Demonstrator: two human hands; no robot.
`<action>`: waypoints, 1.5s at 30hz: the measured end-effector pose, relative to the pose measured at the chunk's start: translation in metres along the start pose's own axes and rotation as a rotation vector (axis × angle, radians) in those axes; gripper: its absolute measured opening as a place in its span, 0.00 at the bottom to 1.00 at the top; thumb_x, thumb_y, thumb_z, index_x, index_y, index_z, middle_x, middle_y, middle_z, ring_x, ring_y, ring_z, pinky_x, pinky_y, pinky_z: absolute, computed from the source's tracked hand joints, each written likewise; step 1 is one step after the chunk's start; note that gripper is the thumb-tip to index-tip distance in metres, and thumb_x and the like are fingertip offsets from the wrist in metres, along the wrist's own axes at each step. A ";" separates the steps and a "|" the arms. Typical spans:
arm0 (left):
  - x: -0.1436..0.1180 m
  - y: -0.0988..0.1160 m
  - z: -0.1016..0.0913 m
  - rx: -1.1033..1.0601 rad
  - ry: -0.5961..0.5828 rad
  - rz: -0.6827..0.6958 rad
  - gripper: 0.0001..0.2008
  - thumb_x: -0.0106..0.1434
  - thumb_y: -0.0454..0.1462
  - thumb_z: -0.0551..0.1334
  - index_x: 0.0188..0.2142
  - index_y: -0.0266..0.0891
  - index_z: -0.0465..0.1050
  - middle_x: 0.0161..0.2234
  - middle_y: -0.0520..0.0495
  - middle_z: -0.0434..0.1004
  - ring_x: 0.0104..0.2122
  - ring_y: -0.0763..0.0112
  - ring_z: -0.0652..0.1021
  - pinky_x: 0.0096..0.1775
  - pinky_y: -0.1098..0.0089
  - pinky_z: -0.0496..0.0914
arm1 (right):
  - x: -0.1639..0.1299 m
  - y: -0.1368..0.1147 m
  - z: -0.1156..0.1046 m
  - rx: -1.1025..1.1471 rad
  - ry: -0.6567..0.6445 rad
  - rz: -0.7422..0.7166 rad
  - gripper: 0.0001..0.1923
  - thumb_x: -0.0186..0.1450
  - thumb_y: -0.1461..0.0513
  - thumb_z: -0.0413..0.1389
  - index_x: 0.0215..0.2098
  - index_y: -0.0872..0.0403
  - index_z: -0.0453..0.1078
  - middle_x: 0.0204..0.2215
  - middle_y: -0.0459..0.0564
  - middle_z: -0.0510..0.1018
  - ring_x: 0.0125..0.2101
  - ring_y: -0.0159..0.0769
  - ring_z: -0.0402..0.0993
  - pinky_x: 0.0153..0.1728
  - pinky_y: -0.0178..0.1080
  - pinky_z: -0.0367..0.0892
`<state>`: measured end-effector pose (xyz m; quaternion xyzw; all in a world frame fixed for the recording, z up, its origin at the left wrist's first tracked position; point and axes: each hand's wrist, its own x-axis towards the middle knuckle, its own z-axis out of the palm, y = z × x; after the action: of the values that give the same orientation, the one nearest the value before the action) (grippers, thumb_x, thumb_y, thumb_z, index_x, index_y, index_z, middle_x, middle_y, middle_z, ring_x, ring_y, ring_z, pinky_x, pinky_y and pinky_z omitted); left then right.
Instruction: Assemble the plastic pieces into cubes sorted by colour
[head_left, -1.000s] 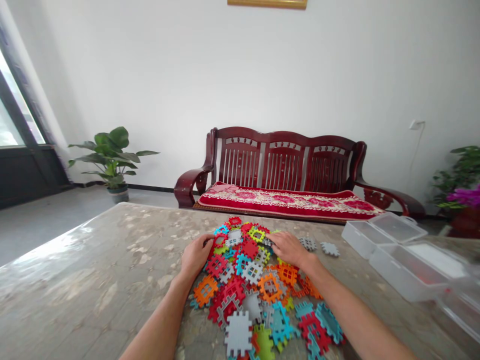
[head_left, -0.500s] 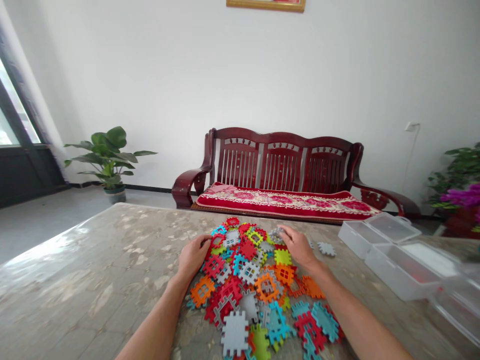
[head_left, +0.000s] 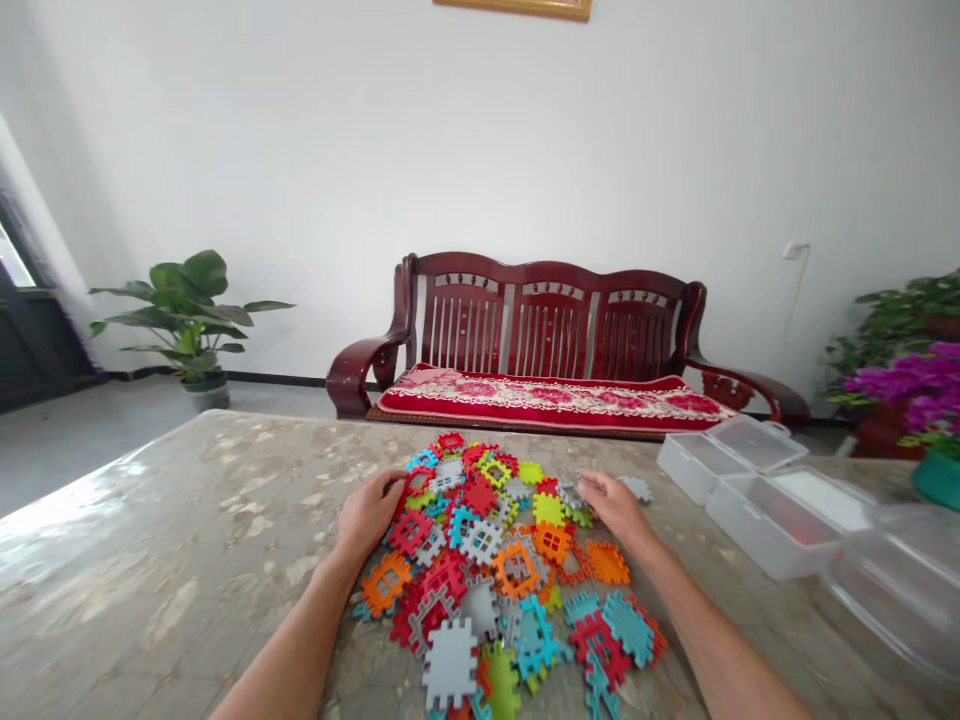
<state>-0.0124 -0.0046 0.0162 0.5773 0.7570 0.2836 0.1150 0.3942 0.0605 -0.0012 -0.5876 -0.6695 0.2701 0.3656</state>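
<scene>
A heap of toothed plastic building tiles [head_left: 480,540] in red, orange, blue, green and grey lies on the table between my arms. My left hand [head_left: 370,512] rests at the heap's left edge with curled fingers, its tips close to a red tile [head_left: 417,483]; what they grip, if anything, is hidden. On the other side, my right hand [head_left: 616,508] is closed on a grey tile [head_left: 571,493] at the heap's upper right. Behind that hand, another grey tile [head_left: 636,488] lies apart.
Clear plastic boxes [head_left: 772,530] with opened lids stand on the right of the patterned table [head_left: 187,560]. Beyond it is a dark red wooden bench [head_left: 551,320]. A potted plant [head_left: 191,320] stands at left, and purple flowers [head_left: 911,385] at right.
My right hand has drawn the grey tile rightward and a little toward me, away from the heap's far part. My left hand stays by the heap. The view has turned slightly right.
</scene>
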 end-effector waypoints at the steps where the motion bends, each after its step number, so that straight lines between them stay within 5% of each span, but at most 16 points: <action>1: 0.000 -0.001 0.000 -0.003 0.002 0.002 0.18 0.66 0.43 0.51 0.48 0.48 0.76 0.48 0.52 0.81 0.47 0.63 0.79 0.44 0.70 0.69 | -0.001 -0.001 0.001 -0.010 -0.005 -0.018 0.26 0.60 0.52 0.55 0.52 0.56 0.73 0.48 0.58 0.80 0.44 0.46 0.79 0.44 0.46 0.74; 8: 0.003 -0.006 0.004 -0.014 0.014 0.005 0.18 0.66 0.43 0.52 0.47 0.48 0.77 0.47 0.51 0.82 0.46 0.62 0.79 0.45 0.69 0.69 | -0.003 -0.011 0.012 -0.204 -0.027 -0.121 0.29 0.54 0.57 0.62 0.54 0.55 0.72 0.52 0.59 0.78 0.51 0.49 0.75 0.54 0.50 0.67; 13: 0.006 -0.010 0.007 -0.018 0.026 0.009 0.17 0.65 0.44 0.52 0.47 0.49 0.77 0.46 0.52 0.82 0.46 0.62 0.79 0.46 0.70 0.70 | -0.001 -0.012 0.010 -0.100 -0.025 -0.119 0.30 0.54 0.56 0.62 0.53 0.56 0.72 0.51 0.58 0.79 0.50 0.47 0.76 0.54 0.48 0.68; 18: 0.008 -0.012 0.008 -0.022 0.014 0.012 0.18 0.65 0.44 0.52 0.47 0.48 0.77 0.46 0.50 0.82 0.46 0.61 0.79 0.45 0.68 0.70 | 0.015 0.005 -0.015 -0.023 0.212 -0.041 0.30 0.57 0.50 0.59 0.54 0.56 0.70 0.50 0.58 0.79 0.50 0.47 0.76 0.52 0.48 0.69; 22: 0.010 -0.015 0.010 -0.030 0.017 0.015 0.18 0.65 0.44 0.52 0.47 0.49 0.77 0.46 0.51 0.82 0.45 0.62 0.79 0.44 0.69 0.70 | 0.029 0.022 -0.031 -0.202 0.318 0.066 0.31 0.58 0.47 0.57 0.55 0.54 0.70 0.50 0.60 0.78 0.51 0.50 0.75 0.50 0.50 0.69; 32: 0.010 -0.016 0.011 -0.020 0.007 0.010 0.19 0.65 0.45 0.51 0.48 0.50 0.77 0.47 0.52 0.81 0.47 0.62 0.79 0.46 0.69 0.70 | 0.031 0.014 -0.028 -0.535 0.252 0.058 0.26 0.62 0.47 0.53 0.53 0.51 0.73 0.47 0.58 0.80 0.48 0.51 0.76 0.47 0.49 0.69; 39: 0.009 -0.015 0.010 -0.012 -0.006 0.005 0.20 0.66 0.45 0.50 0.48 0.48 0.76 0.47 0.50 0.81 0.47 0.61 0.79 0.47 0.68 0.69 | 0.048 0.011 -0.044 -0.548 -0.094 -0.176 0.41 0.47 0.65 0.60 0.62 0.54 0.65 0.61 0.57 0.68 0.62 0.53 0.60 0.61 0.51 0.56; 45: 0.010 -0.017 0.010 -0.014 0.004 0.003 0.19 0.65 0.45 0.51 0.48 0.49 0.77 0.46 0.51 0.82 0.46 0.61 0.79 0.47 0.68 0.70 | 0.061 0.005 -0.047 -0.629 -0.339 -0.196 0.45 0.48 0.66 0.58 0.65 0.55 0.61 0.59 0.59 0.70 0.58 0.51 0.67 0.58 0.46 0.61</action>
<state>-0.0240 0.0051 0.0004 0.5773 0.7543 0.2900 0.1170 0.4324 0.1185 0.0328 -0.5512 -0.8239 0.1083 0.0752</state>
